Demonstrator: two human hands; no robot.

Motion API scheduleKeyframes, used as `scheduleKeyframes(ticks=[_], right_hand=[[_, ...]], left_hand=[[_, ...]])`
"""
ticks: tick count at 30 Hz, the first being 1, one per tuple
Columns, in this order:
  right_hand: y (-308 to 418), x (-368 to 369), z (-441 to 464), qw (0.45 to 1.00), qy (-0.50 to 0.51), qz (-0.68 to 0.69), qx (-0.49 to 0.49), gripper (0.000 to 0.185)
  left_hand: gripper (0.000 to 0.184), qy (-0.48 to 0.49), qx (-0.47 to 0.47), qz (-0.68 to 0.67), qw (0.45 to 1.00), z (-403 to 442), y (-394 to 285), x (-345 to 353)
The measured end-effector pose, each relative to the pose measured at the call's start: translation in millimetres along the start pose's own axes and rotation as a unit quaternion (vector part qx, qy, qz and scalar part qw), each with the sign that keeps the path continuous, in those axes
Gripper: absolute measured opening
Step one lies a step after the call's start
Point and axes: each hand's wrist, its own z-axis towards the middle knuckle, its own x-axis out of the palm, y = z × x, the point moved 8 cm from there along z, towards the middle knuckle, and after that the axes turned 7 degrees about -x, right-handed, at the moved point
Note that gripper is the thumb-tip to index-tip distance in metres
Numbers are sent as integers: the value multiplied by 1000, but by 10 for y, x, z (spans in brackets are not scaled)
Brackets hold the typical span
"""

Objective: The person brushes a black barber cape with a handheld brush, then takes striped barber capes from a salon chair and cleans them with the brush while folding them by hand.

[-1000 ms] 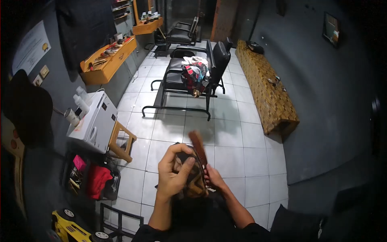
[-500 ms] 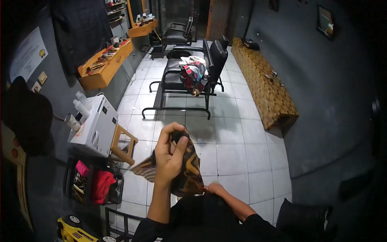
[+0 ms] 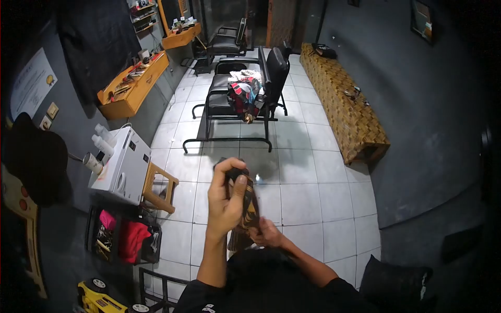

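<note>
A dark cloth with a brown and gold pattern [image 3: 250, 206] hangs in front of my body, bunched into a narrow strip. My left hand [image 3: 228, 201] is raised and closed on its upper end, thumb pressed against the curled fingers. Lower down and to the right, my right hand [image 3: 267, 233] pinches the cloth near its lower part. Part of the cloth is hidden behind my left wrist.
Black chairs [image 3: 276, 68] stand ahead, one bearing crumpled clothes [image 3: 245, 93]. A woven bench [image 3: 344, 107] runs along the right wall. To the left are a white cabinet [image 3: 121, 164], wooden stool [image 3: 158, 189], red cloth [image 3: 133, 239] and yellow toy car [image 3: 104, 301].
The cloth, spread to the left half a second ago, now hangs narrower. My right hand has risen slightly and moved left along it. My left hand still grips the top.
</note>
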Motion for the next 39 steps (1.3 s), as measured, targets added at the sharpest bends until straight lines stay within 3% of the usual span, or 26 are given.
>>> scheduleKeyframes(ticks=[1, 2, 4, 6, 8, 11, 13, 14, 16, 19, 20, 21, 22, 24, 25, 27, 29, 32, 34, 35, 36, 37, 38, 39], right_hand=[[-172, -192, 25, 982, -14, -177, -58, 59], [-434, -403, 63, 930, -28, -348, -114, 56], [-1165, -919, -158, 856, 28, -510, 83, 43], [-2032, -1669, -543, 732, 66, -606, 303, 44], [-2487, -2170, -774, 751, 17, -609, 257, 49], [-2163, -2347, -570, 764, -65, -610, 201, 51], [-1083, -2002, -333, 852, -164, -490, 83, 50], [-751, -1836, -260, 919, -203, -329, 76, 48], [75, -1166, -170, 988, -140, 9, 58, 46], [551, -598, -132, 997, 11, 58, -43, 50], [569, -445, -118, 996, 53, 49, -60, 50], [457, -367, -108, 997, 11, 78, -15, 56], [-23, -496, -68, 997, 32, 60, 20, 54], [-463, -734, -28, 985, -17, -174, -16, 47], [-574, -899, -59, 921, -15, -384, -70, 42], [-1201, -1304, -289, 856, 4, -514, 61, 46], [-1737, -1810, -605, 777, -1, -570, 269, 53], [-1711, -2186, -790, 772, -116, -560, 277, 57], [-1114, -2091, -540, 843, -198, -484, 125, 54], [-891, -2108, -518, 865, -243, -420, 126, 57], [-458, -1965, -430, 892, -282, -351, 40, 56], [-235, -1723, -359, 966, -236, -75, 68, 49], [177, -1451, -345, 981, -189, 27, 40, 46], [568, -1219, -337, 987, -152, 38, -24, 48]], left_hand=[[21, -2, -7, -4, 1000, 32, -63, 14], [22, -7, -45, -70, 997, 23, -65, 17], [21, -11, -31, -69, 997, 25, -107, 19], [19, -28, 15, -70, 997, -4, -162, 24], [21, -22, 2, -93, 995, -21, -179, 47], [25, -25, -24, -111, 993, -3, -158, 70], [29, -33, -38, -98, 994, 8, -84, 108], [31, -36, -47, -90, 994, 5, -38, 121], [37, -35, -54, -14, 998, 15, 33, 197], [44, -18, -62, 31, 997, 57, 36, 403], [46, -22, -18, 63, 998, 106, 11, 470], [47, -8, -28, 70, 997, 132, -3, 531], [47, 5, -36, 76, 996, 149, -22, 583], [47, 18, -28, 100, 994, 178, -10, 579], [47, 25, -23, 112, 993, 197, -13, 582], [48, 0, -7, 80, 997, 219, -96, 564], [50, 2, 2, 67, 998, 201, -109, 523], [51, 40, 15, 80, 996, 142, -152, 586], [51, 32, 11, 99, 995, 134, -126, 595], [51, 33, 7, 113, 993, 121, -105, 576], [51, 35, 2, 127, 991, 106, -73, 572], [52, 20, 25, 146, 989, 101, -52, 567], [52, 22, 30, 165, 986, 103, -48, 589], [53, 24, 34, 184, 982, 98, -54, 611]])
